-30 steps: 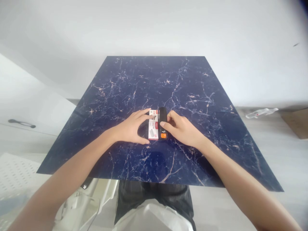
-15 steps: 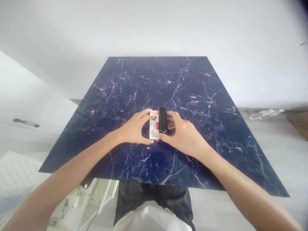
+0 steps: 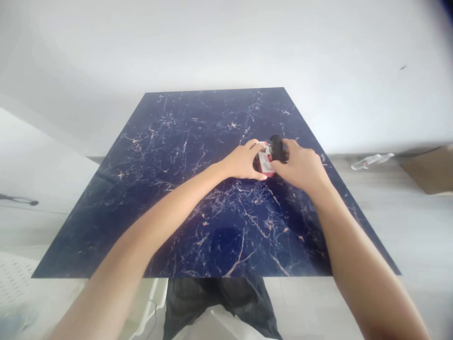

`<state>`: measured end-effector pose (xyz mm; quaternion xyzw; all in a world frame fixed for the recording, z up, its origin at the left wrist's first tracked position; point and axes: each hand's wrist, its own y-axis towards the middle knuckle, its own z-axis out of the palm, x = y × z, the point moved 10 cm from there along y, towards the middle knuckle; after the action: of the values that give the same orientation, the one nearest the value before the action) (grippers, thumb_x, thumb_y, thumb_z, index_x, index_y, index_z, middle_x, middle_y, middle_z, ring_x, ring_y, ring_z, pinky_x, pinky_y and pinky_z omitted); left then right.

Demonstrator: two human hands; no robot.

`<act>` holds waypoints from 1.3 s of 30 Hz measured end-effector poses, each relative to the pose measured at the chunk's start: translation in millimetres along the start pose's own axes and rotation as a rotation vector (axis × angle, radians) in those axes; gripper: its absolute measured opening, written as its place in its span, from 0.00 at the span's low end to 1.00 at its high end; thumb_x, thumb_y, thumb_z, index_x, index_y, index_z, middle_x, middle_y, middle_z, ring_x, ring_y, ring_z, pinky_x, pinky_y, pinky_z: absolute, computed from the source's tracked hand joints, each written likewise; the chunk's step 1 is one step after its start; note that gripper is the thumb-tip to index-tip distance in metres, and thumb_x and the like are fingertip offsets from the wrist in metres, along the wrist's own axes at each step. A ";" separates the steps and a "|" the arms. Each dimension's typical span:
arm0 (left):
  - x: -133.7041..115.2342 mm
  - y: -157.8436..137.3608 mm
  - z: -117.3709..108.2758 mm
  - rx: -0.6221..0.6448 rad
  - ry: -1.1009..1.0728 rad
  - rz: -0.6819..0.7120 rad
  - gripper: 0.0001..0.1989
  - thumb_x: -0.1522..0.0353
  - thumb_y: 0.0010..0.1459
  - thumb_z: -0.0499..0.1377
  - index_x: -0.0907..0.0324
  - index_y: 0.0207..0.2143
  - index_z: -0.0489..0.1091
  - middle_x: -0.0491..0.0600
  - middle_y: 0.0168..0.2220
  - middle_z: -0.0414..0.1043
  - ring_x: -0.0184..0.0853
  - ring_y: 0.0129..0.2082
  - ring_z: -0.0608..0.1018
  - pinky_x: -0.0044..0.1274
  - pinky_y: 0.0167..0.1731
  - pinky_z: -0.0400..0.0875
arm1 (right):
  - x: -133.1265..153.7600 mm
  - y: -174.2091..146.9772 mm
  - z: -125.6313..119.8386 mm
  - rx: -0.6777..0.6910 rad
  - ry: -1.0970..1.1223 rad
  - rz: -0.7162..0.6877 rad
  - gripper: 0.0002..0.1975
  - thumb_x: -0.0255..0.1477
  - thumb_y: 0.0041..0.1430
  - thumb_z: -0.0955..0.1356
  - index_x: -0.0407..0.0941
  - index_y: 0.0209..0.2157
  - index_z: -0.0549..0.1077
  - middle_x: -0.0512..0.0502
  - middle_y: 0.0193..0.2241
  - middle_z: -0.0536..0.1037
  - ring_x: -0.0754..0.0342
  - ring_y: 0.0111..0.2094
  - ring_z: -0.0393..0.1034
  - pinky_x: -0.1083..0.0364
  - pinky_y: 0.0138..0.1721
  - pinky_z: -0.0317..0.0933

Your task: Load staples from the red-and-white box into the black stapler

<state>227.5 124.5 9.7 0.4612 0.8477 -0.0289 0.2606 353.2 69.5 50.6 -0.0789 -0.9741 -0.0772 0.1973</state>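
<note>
1. Hands: both on workpieces, near each other but apart. L hand (image 3: 244,161) is clamped on the red-and-white printed carton (image 3: 264,164): thumb at the near end, fingers at the far end, palm facing the L side. R hand (image 3: 302,163) grips the black stapler (image 3: 276,147), thumb at the near end, fingers along the R side & far end.

2. Position: carton & stapler sit side by side btwn the hands, carton on L, stapler on R, long axes approx. parallel, both slightly angled. Loc.: R of ctr. on the dark blue marbled bench (image 3: 198,123). Whether either is lifted clear of the surface: can't tell. Carton print is blurred; one carton or two end to end, can't tell.

3. Surroundings: white wall (image 3: 212,42) past the far edge. R of bench, on floor: clear plastic bottle (image 3: 366,163), then brown cardboard box (image 3: 430,170) farther R. Far L: dark handle (image 3: 17,199) on a white panel, partly out of view. Near edge: operator's dark trousers (image 3: 219,295) & white top (image 3: 215,326).
</note>
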 end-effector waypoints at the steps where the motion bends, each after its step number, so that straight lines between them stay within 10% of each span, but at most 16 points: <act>1: -1.9 19.3 8.3 0.003 -0.011 -0.004 0.51 0.49 0.49 0.70 0.60 0.69 0.58 0.63 0.71 0.55 0.58 0.60 0.74 0.46 0.61 0.69 | -18.4 6.6 -6.1 -0.042 -0.012 0.048 0.32 0.35 0.54 0.70 0.41 0.61 0.72 0.32 0.43 0.83 0.33 0.43 0.79 0.39 0.45 0.70; 7: -15.6 81.8 35.1 -0.031 -0.004 0.039 0.50 0.50 0.50 0.71 0.62 0.69 0.58 0.66 0.70 0.56 0.58 0.66 0.69 0.46 0.66 0.62 | -77.3 24.7 -18.7 -0.143 0.020 0.147 0.34 0.37 0.57 0.68 0.43 0.64 0.69 0.32 0.52 0.82 0.34 0.51 0.77 0.38 0.52 0.69; 16: -23.6 67.2 32.4 -0.108 0.042 0.066 0.54 0.49 0.53 0.70 0.63 0.73 0.53 0.67 0.76 0.41 0.63 0.74 0.56 0.49 0.70 0.55 | -69.3 23.6 -7.4 -0.099 -0.003 0.117 0.40 0.37 0.59 0.67 0.38 0.70 0.58 0.24 0.62 0.71 0.28 0.62 0.68 0.33 0.59 0.63; 22: -50.4 6.0 0.0 -0.293 -0.004 0.214 0.28 0.59 0.70 0.57 0.58 0.68 0.61 0.59 0.69 0.63 0.46 0.70 0.65 0.42 0.69 0.60 | -3.7 -1.3 -20.6 -0.357 0.007 -0.116 0.33 0.33 0.64 0.63 0.42 0.69 0.60 0.28 0.65 0.67 0.32 0.68 0.59 0.30 0.67 0.53; 29: -43.3 -110.2 -30.8 -0.239 0.087 0.190 0.29 0.63 0.66 0.58 0.65 0.66 0.64 0.64 0.62 0.71 0.51 0.64 0.71 0.46 0.66 0.65 | 103.3 -60.5 46.9 -0.063 0.193 -0.603 0.36 0.31 0.66 0.63 0.38 0.73 0.53 0.27 0.69 0.64 0.35 0.71 0.56 0.31 0.69 0.55; 39: -11.4 -185.8 -38.3 0.048 0.091 -0.016 0.40 0.57 0.72 0.53 0.65 0.77 0.41 0.62 0.77 0.42 0.48 0.77 0.49 0.45 0.75 0.47 | 135.7 -99.7 100.4 0.247 0.117 -0.803 0.58 0.56 0.65 0.67 0.39 0.77 0.32 0.26 0.76 0.46 0.33 0.77 0.40 0.31 0.73 0.48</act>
<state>68.5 20.4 12.5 0.4615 0.8614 -0.0304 0.2102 174.0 7.1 1.1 0.3357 -0.9165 -0.0351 0.2146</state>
